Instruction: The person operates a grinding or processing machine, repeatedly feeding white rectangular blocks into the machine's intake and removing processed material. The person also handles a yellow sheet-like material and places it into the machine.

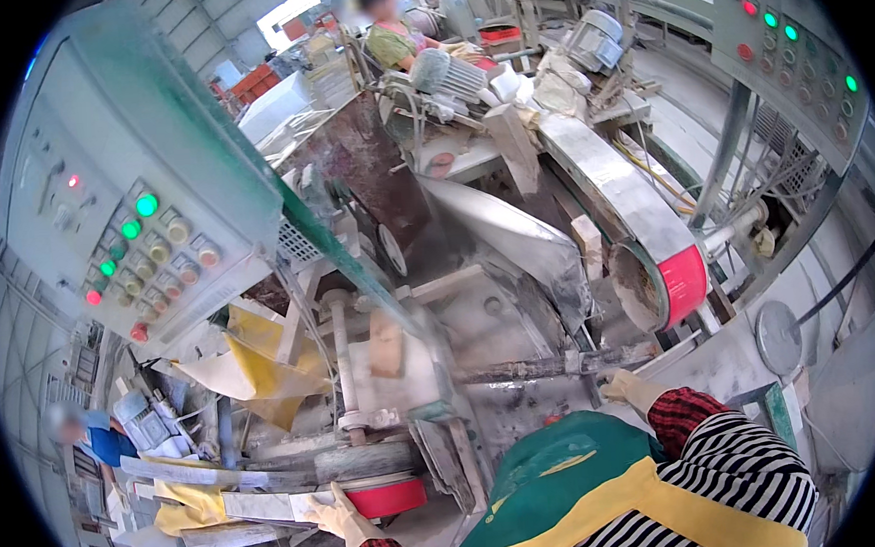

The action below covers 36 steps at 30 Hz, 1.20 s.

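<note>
My left hand [339, 517], in a pale glove with a red-checked cuff, lies with fingers apart on a narrow white belt guard [261, 506]. Just right of it, a red curved end [389, 498] closes off that guard. On the right, my right hand [633, 392], also in a pale glove, is bent with its fingers together at the end of a dusty horizontal bar [553, 365]. What those fingers hold, if anything, is too small to make out. Between my arms, a green apron [570, 476] with yellow trim covers my front.
A control cabinet [143, 211] with lit buttons rises at left, another panel [795, 61] at upper right. A long belt guard [643, 201] with a red end [686, 283] slopes down at right. Motors [450, 75] and wood scraps lie behind. One person [389, 46] works at the back, another [102, 439] far left.
</note>
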Motion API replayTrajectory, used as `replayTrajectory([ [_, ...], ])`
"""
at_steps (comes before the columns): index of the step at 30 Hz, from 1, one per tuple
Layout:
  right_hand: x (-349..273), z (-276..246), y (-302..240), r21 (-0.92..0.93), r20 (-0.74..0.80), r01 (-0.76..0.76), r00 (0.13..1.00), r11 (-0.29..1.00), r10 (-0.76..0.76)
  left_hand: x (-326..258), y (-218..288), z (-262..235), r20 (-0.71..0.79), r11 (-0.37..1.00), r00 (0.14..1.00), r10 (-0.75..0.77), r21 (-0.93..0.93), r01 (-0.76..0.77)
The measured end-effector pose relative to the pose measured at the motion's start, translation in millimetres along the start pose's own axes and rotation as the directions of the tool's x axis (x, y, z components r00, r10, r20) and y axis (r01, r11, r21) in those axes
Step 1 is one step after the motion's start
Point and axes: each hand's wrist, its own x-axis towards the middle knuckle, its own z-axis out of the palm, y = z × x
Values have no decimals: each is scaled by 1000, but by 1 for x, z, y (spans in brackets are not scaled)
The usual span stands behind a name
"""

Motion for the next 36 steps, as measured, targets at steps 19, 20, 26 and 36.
replayTrajectory([
  [19, -11, 33, -42, 210, 342, 39, 933, 977, -111, -61, -48, 32, 46, 825, 974, 220, -542, -161],
  [20, -12, 30, -47, 263, 389, -28, 918, 964, -79, -81, -44, 24, 89, 810, 968, 235, -568, -144],
  [26, 5, 49, -110, 610, 429, 45, 821, 791, -377, -148, 17, 10, 340, 670, 851, 401, -742, -19],
  [36, -98, 26, -308, 860, -38, 351, 768, 371, -639, -229, 147, 3, 215, 264, 158, 964, -688, -676],
])
